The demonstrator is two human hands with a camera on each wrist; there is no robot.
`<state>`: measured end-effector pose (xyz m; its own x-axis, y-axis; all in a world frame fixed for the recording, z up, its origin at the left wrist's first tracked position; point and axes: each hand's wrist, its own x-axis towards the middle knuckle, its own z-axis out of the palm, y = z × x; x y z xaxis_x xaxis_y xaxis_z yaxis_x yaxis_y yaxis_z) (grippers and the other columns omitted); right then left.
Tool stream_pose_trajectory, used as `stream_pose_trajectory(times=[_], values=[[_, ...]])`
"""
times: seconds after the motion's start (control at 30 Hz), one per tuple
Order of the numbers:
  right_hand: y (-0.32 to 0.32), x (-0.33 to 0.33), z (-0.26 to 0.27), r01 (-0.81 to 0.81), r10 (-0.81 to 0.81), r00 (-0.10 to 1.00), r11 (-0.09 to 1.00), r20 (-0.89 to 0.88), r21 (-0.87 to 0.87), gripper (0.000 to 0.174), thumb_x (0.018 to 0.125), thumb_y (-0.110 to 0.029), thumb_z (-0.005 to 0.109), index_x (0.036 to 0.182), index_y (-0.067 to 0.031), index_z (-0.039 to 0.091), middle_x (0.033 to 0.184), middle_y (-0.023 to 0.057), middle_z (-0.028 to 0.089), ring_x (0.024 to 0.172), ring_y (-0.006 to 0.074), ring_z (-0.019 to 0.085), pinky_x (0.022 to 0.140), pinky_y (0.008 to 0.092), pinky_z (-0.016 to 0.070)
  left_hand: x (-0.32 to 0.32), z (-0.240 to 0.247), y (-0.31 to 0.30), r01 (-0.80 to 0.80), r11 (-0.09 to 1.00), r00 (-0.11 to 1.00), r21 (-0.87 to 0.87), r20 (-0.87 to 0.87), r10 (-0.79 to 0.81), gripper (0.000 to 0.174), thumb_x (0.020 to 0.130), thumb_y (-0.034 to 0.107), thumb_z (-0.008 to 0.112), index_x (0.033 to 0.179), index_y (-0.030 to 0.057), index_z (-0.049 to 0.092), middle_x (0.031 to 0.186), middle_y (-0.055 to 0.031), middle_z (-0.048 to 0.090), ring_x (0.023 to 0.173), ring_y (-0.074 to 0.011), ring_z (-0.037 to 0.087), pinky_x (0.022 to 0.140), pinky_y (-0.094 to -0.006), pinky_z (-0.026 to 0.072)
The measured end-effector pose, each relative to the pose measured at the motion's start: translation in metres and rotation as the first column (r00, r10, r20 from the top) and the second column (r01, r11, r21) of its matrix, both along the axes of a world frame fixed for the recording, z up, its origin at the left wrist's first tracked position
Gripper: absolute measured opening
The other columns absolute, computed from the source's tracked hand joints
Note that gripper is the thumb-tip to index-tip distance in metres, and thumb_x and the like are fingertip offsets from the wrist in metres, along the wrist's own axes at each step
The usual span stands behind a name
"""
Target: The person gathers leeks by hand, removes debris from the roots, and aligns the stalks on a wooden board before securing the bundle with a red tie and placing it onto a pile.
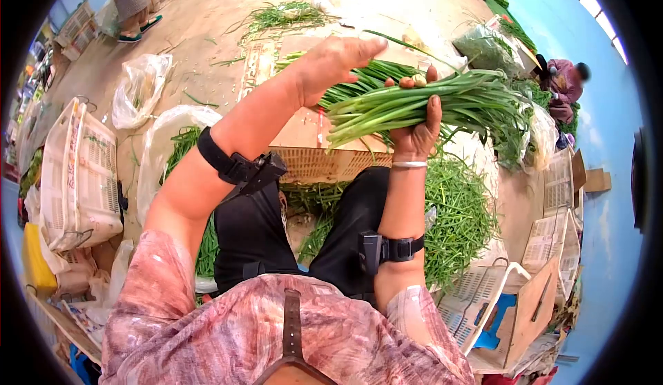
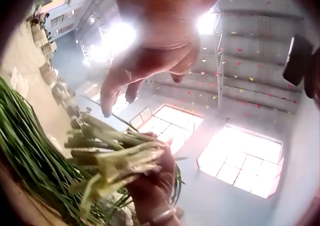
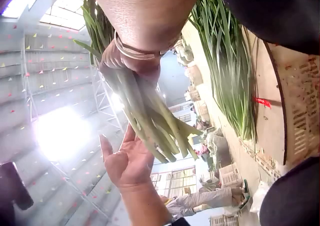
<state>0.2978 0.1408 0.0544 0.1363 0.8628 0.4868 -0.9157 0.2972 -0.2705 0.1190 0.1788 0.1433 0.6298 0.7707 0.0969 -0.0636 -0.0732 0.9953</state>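
A bunch of long green stalks (image 1: 476,95) lies across the right hand (image 1: 416,126), whose fingers and thumb curl round it. Pale cut ends of the bunch (image 2: 120,156) point toward the left hand (image 2: 155,61) in the left wrist view. The left hand (image 1: 338,60) is raised beside those ends, fingers extended and apart from the bunch; its palm shows in the right wrist view. One thin stalk (image 1: 407,45) sticks out near the left fingertips; contact is unclear. More green stalks (image 3: 230,81) lie on a board below.
The board rests on an upturned-looking crate (image 1: 311,166) before the knees. Loose greens (image 1: 459,219) are heaped at the right leg. White crates (image 1: 79,171) stand left and right, with plastic bags (image 1: 141,88) on the floor. Other people (image 1: 128,2) are farther off.
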Motion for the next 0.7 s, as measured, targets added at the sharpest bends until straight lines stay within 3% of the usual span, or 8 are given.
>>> stream_pose_trajectory(times=[0.1,0.17,0.2,0.3,0.4,0.47,0.6,0.7], values=[[-0.006,-0.001,-0.003,0.010,-0.009,1.000,0.999,-0.012,0.040,0.054,0.084,-0.015,0.059,0.134,-0.0129,0.036,0.099,0.0090,0.062,0.099,0.0233,0.054,0.099,0.0506,0.0359,0.005,-0.015,-0.012,0.085,0.824,0.871,0.560,-0.443,0.211,0.106,0.064,0.062,0.068,0.132,-0.0098,0.031,0.129,-0.0235,0.044,0.122,-0.0289,0.041,0.100,-0.0361,0.0356],[-0.013,-0.002,-0.008,0.054,-0.054,0.998,0.999,0.012,0.003,0.060,0.084,-0.015,0.058,0.137,-0.0135,0.031,0.103,0.0111,0.060,0.100,0.0247,0.053,0.096,0.0495,0.0390,0.017,-0.039,-0.025,0.274,0.853,0.851,0.444,-0.525,0.000,0.121,0.049,0.051,0.083,0.134,-0.0092,0.022,0.127,-0.0243,0.043,0.120,-0.0296,0.042,0.101,-0.0378,0.0343],[-0.023,0.000,-0.011,0.109,-0.101,0.993,0.985,0.066,-0.132,0.064,0.084,-0.015,0.057,0.139,-0.0152,0.026,0.108,0.0128,0.057,0.100,0.0261,0.053,0.094,0.0490,0.0408,0.023,-0.079,-0.026,0.198,0.873,0.962,0.445,-0.257,-0.088,0.125,0.045,0.046,0.087,0.135,-0.0088,0.019,0.126,-0.0243,0.043,0.118,-0.0313,0.043,0.101,-0.0383,0.0337],[-0.033,0.000,-0.028,0.012,-0.012,1.000,0.998,0.000,-0.057,0.064,0.083,-0.014,0.056,0.138,-0.0113,0.026,0.097,0.0092,0.052,0.097,0.0249,0.051,0.096,0.0463,0.0378,0.022,-0.101,-0.062,-0.026,0.864,0.985,0.504,-0.132,0.107,0.132,0.048,0.047,0.084,0.140,-0.0044,0.004,0.132,-0.0289,0.034,0.124,-0.0338,0.035,0.104,-0.0388,0.0268],[-0.054,0.001,-0.049,0.035,-0.035,0.999,0.997,-0.010,-0.070,0.064,0.081,-0.011,0.059,0.137,-0.0085,0.028,0.093,0.0083,0.053,0.091,0.0219,0.052,0.095,0.0419,0.0388,0.033,-0.122,-0.075,-0.050,0.826,0.838,0.561,-0.427,0.341,0.071,0.070,0.023,0.066,0.125,-0.0035,0.030,0.075,-0.0261,0.058,0.070,-0.0418,0.060,0.059,-0.0475,0.0466],[-0.076,0.000,-0.052,0.041,-0.041,0.999,0.999,-0.020,-0.008,0.065,0.081,-0.014,0.061,0.136,-0.0083,0.028,0.098,0.0087,0.056,0.096,0.0225,0.053,0.096,0.0405,0.0397,0.029,-0.108,-0.094,0.071,0.860,0.870,0.505,-0.454,0.194,0.041,0.071,0.020,0.062,0.102,-0.0008,0.045,0.077,-0.0235,0.060,0.072,-0.0422,0.060,0.060,-0.0486,0.0468],[-0.124,0.029,-0.071,0.099,-0.135,0.984,0.959,-0.120,-0.266,0.058,0.082,-0.026,0.060,0.132,-0.0053,0.038,0.127,0.0132,0.049,0.117,0.0289,0.045,0.102,0.0462,0.0334,0.028,-0.086,-0.113,0.333,0.824,0.703,0.458,-0.703,0.107,0.032,0.067,0.014,0.061,0.094,0.0007,0.050,0.075,-0.0216,0.062,0.073,-0.0392,0.062,0.060,-0.0475,0.0486],[-0.187,0.093,-0.081,0.346,-0.491,0.866,0.719,-0.088,-0.603,0.055,0.081,-0.031,0.060,0.127,-0.0041,0.046,0.131,0.0137,0.046,0.118,0.0319,0.043,0.100,0.0495,0.0340,0.003,-0.065,-0.128,0.445,0.799,0.602,0.404,-0.795,0.067,0.031,0.067,0.012,0.062,0.093,0.0020,0.049,0.072,-0.0188,0.061,0.069,-0.0383,0.061,0.057,-0.0469,0.0482]])
